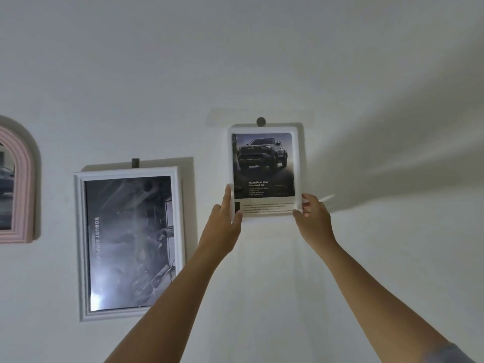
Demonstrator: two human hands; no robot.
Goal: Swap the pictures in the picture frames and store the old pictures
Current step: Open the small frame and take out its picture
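The small frame (296, 158), with a truck picture (262, 163) in it, sits flat against the wall (366, 87) just under a round hook (261, 121). The left grip (225, 218) pinches its lower left edge, fingers up the side and thumb in front. The right grip (313, 213) curls round the lower right corner. The big frame (81, 244) hangs lower left, a pink mirror (27, 179) beyond it.

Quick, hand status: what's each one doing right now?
Left hand: grips the small white frame at its lower left edge.
Right hand: grips that frame's lower right corner.
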